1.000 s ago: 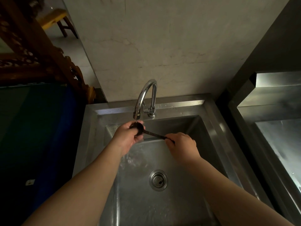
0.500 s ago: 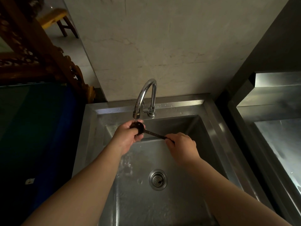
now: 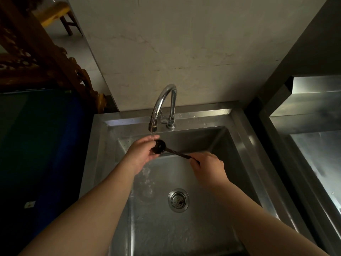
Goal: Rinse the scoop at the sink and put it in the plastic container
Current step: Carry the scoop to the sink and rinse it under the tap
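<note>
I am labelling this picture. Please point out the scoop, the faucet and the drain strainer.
scoop [image 3: 159, 145]: head view, on its dark bowl.
faucet [image 3: 162, 100]: head view, on the curved spout.
drain strainer [image 3: 178, 200]: head view, on its perforated centre.

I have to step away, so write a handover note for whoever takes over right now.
Left hand: cupped around the bowl of the scoop, under the faucet.
Right hand: gripping the handle end.
Water is running onto the scoop bowl, above the sink.
Done: scoop at the sink, rinse under way.
Left: finish rinsing, then put the scoop in the plastic container, which is not in view.
</note>
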